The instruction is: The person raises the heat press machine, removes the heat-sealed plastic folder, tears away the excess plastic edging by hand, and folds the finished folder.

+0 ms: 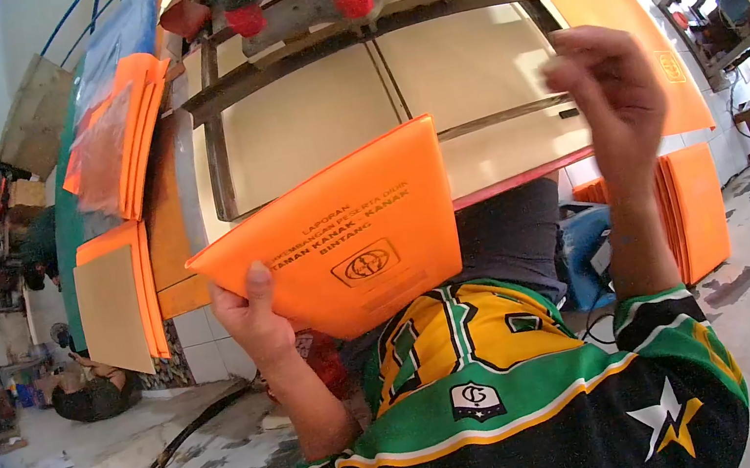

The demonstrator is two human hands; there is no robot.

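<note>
An orange folder point(363, 221) with dark printed lettering and a round emblem is tilted in front of my body. My left hand point(252, 319) grips its lower left edge, with the thumb on the printed face. Raised to the right of the folder, above the table's right part, my right hand point(615, 99) touches nothing that I can see. Its fingers are bent, and I cannot make out anything between them. Beyond the folder lies a cream board surface point(307, 126) inside a dark metal frame point(362, 35).
Orange folders point(131, 141) under clear plastic lie at the left, near more folders with a brown board point(113, 308). An orange sheet point(595, 9) covers the table's right side. Stacked orange folders point(696, 210) stand at the lower right. A person point(94, 390) sits at far left.
</note>
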